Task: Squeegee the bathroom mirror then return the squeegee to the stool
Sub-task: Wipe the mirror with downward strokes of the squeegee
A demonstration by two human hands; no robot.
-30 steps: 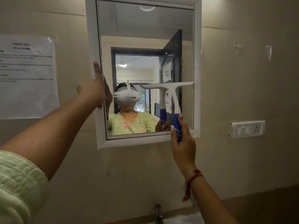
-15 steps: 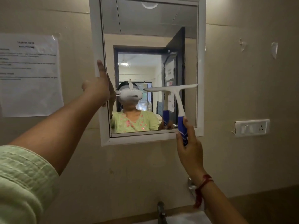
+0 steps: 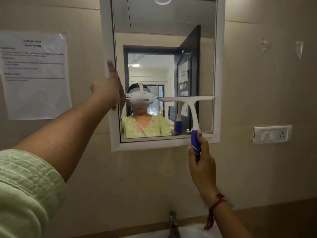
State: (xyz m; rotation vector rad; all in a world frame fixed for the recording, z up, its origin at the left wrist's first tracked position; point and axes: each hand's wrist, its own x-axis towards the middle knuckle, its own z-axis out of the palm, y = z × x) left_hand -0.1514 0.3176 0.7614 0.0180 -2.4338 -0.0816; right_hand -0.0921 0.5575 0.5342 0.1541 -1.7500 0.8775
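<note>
Right hand [image 3: 202, 162] grips squeegee [image 3: 192, 107] against mirror [image 3: 163, 31]; wall notice [image 3: 34, 74] print blurred.

Print on the wall notice [image 3: 34, 74] is too blurred to read.

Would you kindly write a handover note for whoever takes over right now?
Left hand: braces the mirror frame at its left side, forefinger straight.
Right hand: holds the squeegee by its blue grip, blade level on the glass, lower right.
Done: wiping under way; extent unclear.
Left: finish this stroke, cover remaining glass, return squeegee to the stool, not in view.
</note>
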